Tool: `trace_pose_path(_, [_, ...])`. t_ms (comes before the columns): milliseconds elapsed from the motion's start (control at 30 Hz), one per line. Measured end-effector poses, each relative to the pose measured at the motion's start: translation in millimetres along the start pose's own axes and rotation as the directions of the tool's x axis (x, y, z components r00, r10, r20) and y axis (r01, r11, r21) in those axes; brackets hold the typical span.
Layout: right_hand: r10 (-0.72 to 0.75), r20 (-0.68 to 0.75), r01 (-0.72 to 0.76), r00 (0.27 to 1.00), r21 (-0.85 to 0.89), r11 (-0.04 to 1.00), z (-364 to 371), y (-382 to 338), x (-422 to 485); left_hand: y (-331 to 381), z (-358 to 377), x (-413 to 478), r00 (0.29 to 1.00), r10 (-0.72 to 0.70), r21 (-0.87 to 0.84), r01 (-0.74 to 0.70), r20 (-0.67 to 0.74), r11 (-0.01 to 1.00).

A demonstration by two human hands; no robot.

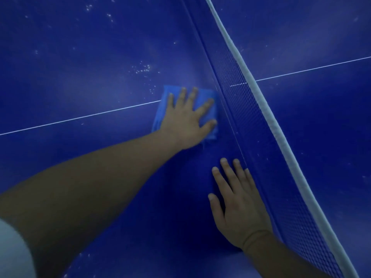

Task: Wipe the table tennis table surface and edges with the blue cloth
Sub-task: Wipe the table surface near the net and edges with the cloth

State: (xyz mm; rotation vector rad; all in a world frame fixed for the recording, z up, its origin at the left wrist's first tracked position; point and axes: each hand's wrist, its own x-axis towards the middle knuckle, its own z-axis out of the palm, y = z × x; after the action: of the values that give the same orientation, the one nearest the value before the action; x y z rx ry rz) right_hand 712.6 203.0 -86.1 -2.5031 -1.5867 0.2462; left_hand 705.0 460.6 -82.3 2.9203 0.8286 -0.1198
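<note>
Table tennis table fills the whole view, dark blue top, seen from above at a tilt. The net runs diagonally from top centre to bottom right, dark mesh with a white band along its top edge; the far half of the table shows beyond it on the right. A thin white centre line crosses the near half, runs in under the cloth and picks up again on the far side of the net. The left arm comes in from bottom left, with a bit of light sleeve in the corner. The left hand lies flat, palm down, with fingers and thumb spread wide, pressing the blue cloth onto the table top. The cloth is folded to a rough square (lighter blue than the table), it sits on the centre line, and its right edge is just beside the foot of the net. The right hand is nearer the camera, also flat and palm down on the bare top, with fingers straight and close together, holding nothing, its little-finger side right along the base of the net. White specks are scattered on the surface up and left of the cloth, with more toward the top left.
</note>
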Motion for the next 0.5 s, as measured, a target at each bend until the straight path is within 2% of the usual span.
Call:
trace_pose_path(67, [-0.003, 0.003, 0.003, 1.000, -0.003, 1.000, 0, 0, 1, 12, 9, -20, 0.961, 0.277, -0.006, -0.277, -0.008, 0.961])
trace_pose_path(100, [-0.001, 0.004, 0.001, 1.000, -0.006, 1.000, 0, 0, 1, 8, 8, -21, 0.934, 0.357, -0.005, -0.357, -0.002, 0.934])
trace_pose_path(133, [0.001, 0.006, -0.001, 1.000, -0.009, 1.000, 0, 0, 1, -1, 5, -15, 0.929, 0.370, 0.008, -0.370, -0.003, 0.929])
trace_pose_path(167, [0.002, 0.010, -0.002, 1.000, -0.011, 1.000, 0, 0, 1, -12, 0, -5, 0.954, 0.298, 0.014, -0.298, 0.011, 0.954])
trace_pose_path(200, [0.002, 0.014, -0.002, 1.000, -0.010, 1.000, 0, 0, 1, -25, -6, 4, 0.989, 0.145, 0.008, -0.145, 0.031, 0.989])
trace_pose_path(267, [-0.002, 0.013, 0.002, 1.000, -0.006, 1.000, -1, 1, 0, -47, -10, 9, 0.979, -0.197, -0.058, 0.200, 0.055, 0.978])
trace_pose_path(300, [-0.001, 0.014, 0.001, 1.000, -0.006, 1.000, -1, 2, 0, -49, -8, -1, 0.963, -0.268, -0.082, 0.270, 0.039, 0.959])
trace_pose_path(333, [0.000, 0.019, 0.000, 1.000, -0.006, 1.000, 0, 2, 1, -47, -4, -21, 0.961, -0.276, -0.079, 0.277, 0.013, 0.958])
trace_pose_path(367, [0.002, 0.026, -0.002, 1.000, -0.007, 1.000, 0, 2, 1, -41, 2, -48, 0.975, -0.221, -0.081, 0.219, -0.021, 0.972])
trace_pose_path(433, [0.004, 0.032, -0.004, 0.999, 0.003, 1.000, -1, 2, 2, -33, 15, -112, 0.998, 0.013, -0.087, -0.019, -0.062, 0.996])
trace_pose_path(500, [0.002, 0.028, -0.002, 1.000, 0.019, 1.000, 0, 2, 2, -59, 15, -147, 0.976, 0.218, -0.025, -0.218, 0.003, 0.976])
